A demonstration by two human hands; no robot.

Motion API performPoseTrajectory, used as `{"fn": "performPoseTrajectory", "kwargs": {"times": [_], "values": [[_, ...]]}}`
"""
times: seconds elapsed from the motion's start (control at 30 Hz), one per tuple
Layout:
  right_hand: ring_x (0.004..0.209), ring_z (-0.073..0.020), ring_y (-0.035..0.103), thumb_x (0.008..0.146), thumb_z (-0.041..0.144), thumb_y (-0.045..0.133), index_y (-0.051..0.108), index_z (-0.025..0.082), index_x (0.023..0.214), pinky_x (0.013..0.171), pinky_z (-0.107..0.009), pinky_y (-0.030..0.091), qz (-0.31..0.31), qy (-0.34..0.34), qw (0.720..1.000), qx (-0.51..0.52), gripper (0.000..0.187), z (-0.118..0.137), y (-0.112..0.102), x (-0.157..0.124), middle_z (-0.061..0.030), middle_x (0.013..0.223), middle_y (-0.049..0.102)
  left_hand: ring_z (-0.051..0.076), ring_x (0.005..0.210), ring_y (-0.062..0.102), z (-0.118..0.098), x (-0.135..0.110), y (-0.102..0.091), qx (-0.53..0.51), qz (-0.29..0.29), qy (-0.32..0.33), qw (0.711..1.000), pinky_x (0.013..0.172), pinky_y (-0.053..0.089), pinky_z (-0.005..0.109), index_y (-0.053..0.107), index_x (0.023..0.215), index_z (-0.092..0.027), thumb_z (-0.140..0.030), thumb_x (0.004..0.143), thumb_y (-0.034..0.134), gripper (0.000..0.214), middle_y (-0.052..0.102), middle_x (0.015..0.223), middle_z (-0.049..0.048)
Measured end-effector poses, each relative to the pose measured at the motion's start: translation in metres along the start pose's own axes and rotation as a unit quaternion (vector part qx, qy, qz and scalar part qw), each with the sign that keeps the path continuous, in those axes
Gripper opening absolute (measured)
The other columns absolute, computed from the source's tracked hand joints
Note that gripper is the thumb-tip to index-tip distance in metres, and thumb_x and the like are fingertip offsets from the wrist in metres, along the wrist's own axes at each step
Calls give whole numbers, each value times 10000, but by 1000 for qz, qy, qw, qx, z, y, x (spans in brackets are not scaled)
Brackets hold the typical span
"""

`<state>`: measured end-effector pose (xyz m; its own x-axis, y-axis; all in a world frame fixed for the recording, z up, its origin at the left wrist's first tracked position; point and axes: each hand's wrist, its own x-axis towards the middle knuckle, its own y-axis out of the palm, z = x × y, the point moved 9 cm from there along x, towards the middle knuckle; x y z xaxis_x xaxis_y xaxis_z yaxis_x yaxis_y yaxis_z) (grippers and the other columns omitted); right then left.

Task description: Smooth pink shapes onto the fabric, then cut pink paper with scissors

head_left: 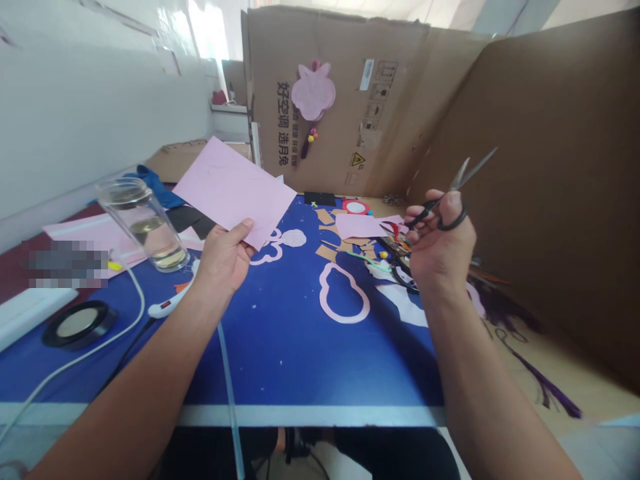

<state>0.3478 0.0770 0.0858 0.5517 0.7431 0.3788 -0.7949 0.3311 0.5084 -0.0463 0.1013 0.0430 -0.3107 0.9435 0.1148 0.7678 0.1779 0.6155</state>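
The person's left hand holds a flat sheet of pink paper up above the table. The thumb is on top of the sheet and the fingers are under it, so the hand is closed on the paper near one corner. The sheet has four corners and is longer one way than the other. Its long side runs from the far left down to the near right, and the sheet tips a bit. Its far corner points up and away, toward a big cardboard box wall. The right hand holds a pair of black-handled scissors, with the thumb and fingers closed around the handles. The two blades are apart and point up and to the right, away from the paper. Under the hands is a blue table top with a white edge. A pink cut-out shaped like a gourd lies on it, and a curvy pink cut-out lies just under the sheet. Little brown card scraps lie further on. A clear glass jar with some water stands to the left, near the left hand. Next to it are more pink paper and a round black roll of tape. A pink flower shape with a tassel hangs on the cardboard.
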Motion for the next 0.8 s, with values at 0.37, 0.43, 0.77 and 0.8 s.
{"fn": "performPoseTrajectory", "kwargs": {"times": [0.37,0.43,0.77,0.8], "values": [[811,-215,703,883,661,848,778,240,1178,600,-287,478,239,103,952,-160,519,-61,70,-83,-45,900,776,306,1047,859,19,-9,3,3,29,-42,999,834,711,376,782,1263,-195,-85,796,886,491,883,1136,131],[818,-225,708,854,657,870,783,231,1186,625,-304,502,273,131,938,-171,547,-70,79,-97,-52,904,781,310,1048,858,20,-11,4,5,31,-46,998,838,708,386,781,1268,-196,-92,800,886,491,883,1133,129],[800,-230,679,855,658,854,798,245,1182,634,-326,486,313,154,917,-193,530,-87,84,-113,-56,889,783,325,1047,855,25,-17,13,16,63,-53,996,830,701,399,792,1269,-191,-111,804,886,481,885,1114,129],[800,-229,678,857,657,853,797,246,1185,634,-326,484,313,153,917,-193,529,-86,84,-113,-55,889,781,328,1056,854,25,-17,13,12,64,-54,996,850,704,410,794,1261,-191,-108,807,884,471,886,1110,128]]}}
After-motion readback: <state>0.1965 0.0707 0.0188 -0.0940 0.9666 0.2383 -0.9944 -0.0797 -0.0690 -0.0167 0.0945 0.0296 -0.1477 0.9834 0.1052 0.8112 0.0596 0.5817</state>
